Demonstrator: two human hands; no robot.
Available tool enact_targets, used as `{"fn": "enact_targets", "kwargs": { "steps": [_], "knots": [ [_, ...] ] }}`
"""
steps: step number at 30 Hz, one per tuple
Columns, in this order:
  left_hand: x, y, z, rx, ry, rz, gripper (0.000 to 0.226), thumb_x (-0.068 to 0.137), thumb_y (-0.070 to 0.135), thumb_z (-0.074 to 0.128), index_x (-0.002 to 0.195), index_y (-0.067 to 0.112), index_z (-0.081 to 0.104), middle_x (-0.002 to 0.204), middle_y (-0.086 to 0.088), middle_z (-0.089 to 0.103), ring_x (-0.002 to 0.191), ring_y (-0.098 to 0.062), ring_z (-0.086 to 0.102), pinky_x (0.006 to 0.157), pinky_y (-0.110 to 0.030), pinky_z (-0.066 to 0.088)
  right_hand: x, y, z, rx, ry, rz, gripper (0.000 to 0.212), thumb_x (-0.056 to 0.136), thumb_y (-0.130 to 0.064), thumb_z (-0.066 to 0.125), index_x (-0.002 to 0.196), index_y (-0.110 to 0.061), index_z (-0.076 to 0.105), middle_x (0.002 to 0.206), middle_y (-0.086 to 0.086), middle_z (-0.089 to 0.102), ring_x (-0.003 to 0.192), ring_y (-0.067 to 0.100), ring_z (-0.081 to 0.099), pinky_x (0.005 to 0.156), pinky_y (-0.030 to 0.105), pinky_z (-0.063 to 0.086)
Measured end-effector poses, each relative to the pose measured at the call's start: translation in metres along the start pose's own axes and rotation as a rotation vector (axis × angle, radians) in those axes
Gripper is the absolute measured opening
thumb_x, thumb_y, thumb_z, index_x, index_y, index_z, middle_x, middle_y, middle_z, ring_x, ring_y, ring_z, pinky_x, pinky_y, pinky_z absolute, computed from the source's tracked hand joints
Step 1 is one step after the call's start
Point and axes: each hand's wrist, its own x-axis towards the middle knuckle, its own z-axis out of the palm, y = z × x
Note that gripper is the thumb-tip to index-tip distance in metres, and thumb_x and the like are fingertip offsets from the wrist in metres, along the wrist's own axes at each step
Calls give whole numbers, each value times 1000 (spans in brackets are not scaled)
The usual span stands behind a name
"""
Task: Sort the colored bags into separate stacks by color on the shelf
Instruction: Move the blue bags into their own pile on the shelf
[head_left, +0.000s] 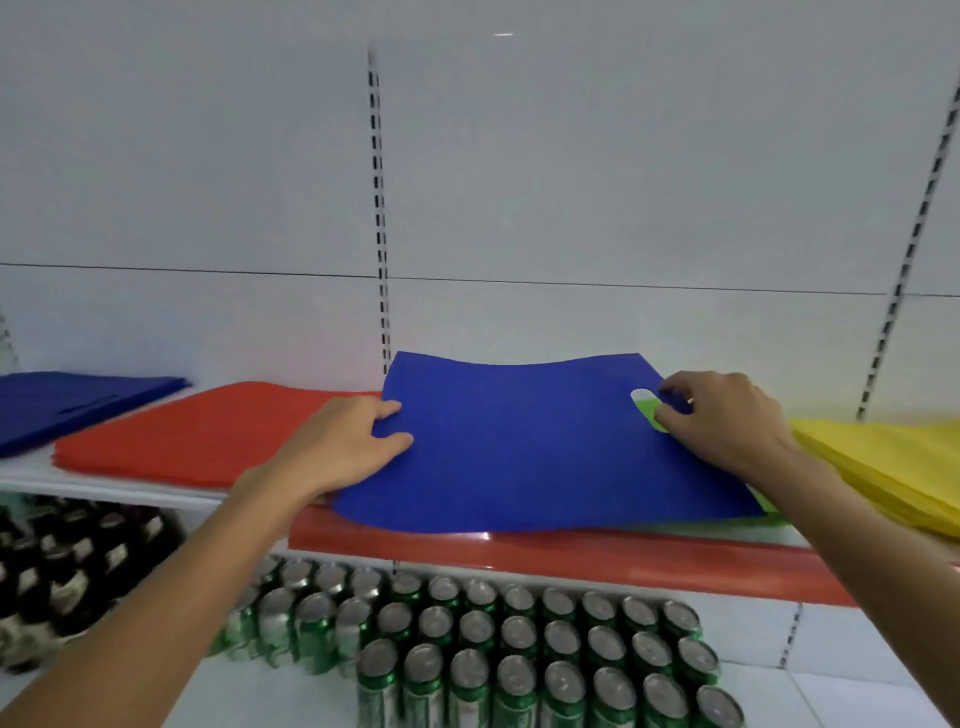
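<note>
the flat royal-blue fabric bag with an oval handle cutout (519, 447) lies spread between the two hands at the middle of the white shelf (104, 486), its near edge hanging slightly over the shelf's red front strip (571, 558). the left hand (343, 441) grasps the bag's left edge, its fingers (392, 408) and thumb curled onto the blue fabric. the right hand (727, 421) pinches the rim of the cutout, its fingers (675, 387) bent over the far side of the hole and the thumb on the near side.

directly under the right fingers, a lime-green bag (649, 418) shows through the cutout, and a sliver of it also peeks out below the right wrist. i cannot tell how many bags lie under the blue one.

just left of the left fingers, touching the blue bag's edge, sits a flat stack of red-orange bags (208, 431). further left, well apart from the fingers, is a stack of dark-blue bags (78, 405). to the right of the right hand, past the wrist, lies a stack of yellow bags (893, 467).

behind the fingers rises a white back panel with a slotted metal upright (379, 208). below both forearms, on the lower level, stand rows of green drink cans (519, 649), and under the left forearm a group of dark bottles (62, 561).
</note>
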Motion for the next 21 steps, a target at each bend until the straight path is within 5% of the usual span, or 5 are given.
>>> {"fn": "enact_targets", "kwargs": {
  "steps": [9,21],
  "knots": [
    [18,-149,-60,65,19,-60,51,93,34,50,140,17,41,145,1,40,133,-17,38,107,-29,32,13,-159,48,42,-4,-36,31,89,-27,52,118,-18,59,114,4,63,102,27,55,78,32,39],
    [40,-333,-124,-66,54,-180,55,90,35,57,140,19,40,147,4,38,135,-14,34,107,-27,28,50,-347,114,46,-4,-157,31,92,-39,48,104,-14,61,100,4,63,90,27,57,71,30,38]
  ]
}}
